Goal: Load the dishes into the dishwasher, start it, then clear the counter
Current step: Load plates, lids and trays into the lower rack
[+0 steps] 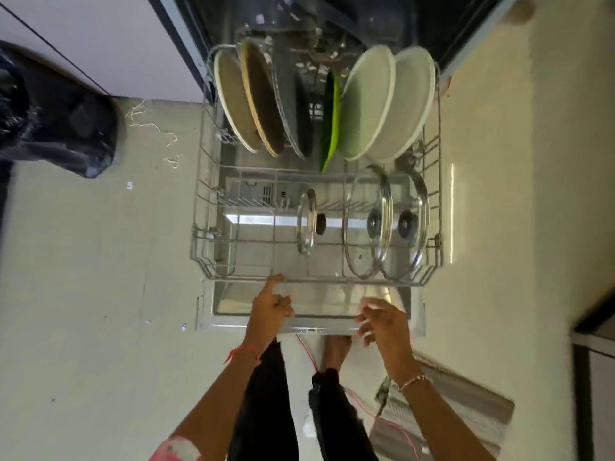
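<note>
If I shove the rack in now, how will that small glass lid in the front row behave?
The small glass lid stands on edge with no neighbour beside it, so a hard push would probably rock or tip it. Being glass, it likely chips if it hits the wire rack. Its round rim may let it roll slightly.

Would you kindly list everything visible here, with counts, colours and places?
grey wire dishwasher rack: one, grey, pulled out over the open door
round dinner plates: about seven, brown, dark, green and white, upright in the rear row
clear glass pan lids: three, clear with dark knobs, upright in front row
black plastic bin bag: one, black, floor at left
grey striped floor mat: one, grey, floor lower right
left hand: one, forefinger touching the rack's front rail
right hand: one, loosely curled, empty, by the door's edge
</note>
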`<state>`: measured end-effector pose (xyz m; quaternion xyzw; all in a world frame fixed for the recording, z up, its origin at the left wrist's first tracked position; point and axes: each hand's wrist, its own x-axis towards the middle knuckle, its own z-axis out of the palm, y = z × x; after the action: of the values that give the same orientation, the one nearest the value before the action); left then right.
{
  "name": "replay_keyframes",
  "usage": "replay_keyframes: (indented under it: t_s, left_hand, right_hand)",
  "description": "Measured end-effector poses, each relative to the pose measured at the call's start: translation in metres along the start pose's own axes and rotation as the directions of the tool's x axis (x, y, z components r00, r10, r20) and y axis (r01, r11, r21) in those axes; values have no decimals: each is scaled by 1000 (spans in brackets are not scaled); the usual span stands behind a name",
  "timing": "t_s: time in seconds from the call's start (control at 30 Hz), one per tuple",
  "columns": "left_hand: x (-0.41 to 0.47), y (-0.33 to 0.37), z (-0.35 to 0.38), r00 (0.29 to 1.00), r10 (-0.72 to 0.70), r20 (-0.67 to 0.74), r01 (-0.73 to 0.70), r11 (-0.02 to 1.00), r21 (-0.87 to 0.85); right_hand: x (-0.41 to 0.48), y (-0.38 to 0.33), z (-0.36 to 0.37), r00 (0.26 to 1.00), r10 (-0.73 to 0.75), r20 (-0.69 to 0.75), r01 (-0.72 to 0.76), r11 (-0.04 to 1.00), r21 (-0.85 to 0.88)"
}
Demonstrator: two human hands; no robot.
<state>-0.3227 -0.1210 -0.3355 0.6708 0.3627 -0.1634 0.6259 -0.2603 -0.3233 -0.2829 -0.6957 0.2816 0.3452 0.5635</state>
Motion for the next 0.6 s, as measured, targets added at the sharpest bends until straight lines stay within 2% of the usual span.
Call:
replay_keyframes:
  t_s: [0.1, 0.2, 0.33, 0.47, 0.6]
  left_hand:
    - [3, -6, 14, 998, 7, -57, -11, 997, -71]
    - [12, -12, 23, 996, 9, -84, -22, 988, -150]
    - [26, -18, 27, 988, 40, -148, -50, 997, -67]
    - [29, -24, 25, 978, 84, -191, -87, 996, -8]
    - [31, -23, 30, 965, 75, -250, -97, 992, -77]
  right_hand:
    - [20, 11, -5, 998, -41, -51, 43, 999, 34]
    - [40, 13, 3, 1000, -13, -8, 13, 997, 72]
    - [60, 16, 22, 1000, -4, 9, 4, 999, 52]
    - [67, 27, 32, 993, -102, -57, 103, 994, 24]
    - [68, 29, 32, 983, -179, -40, 175, 980, -90]
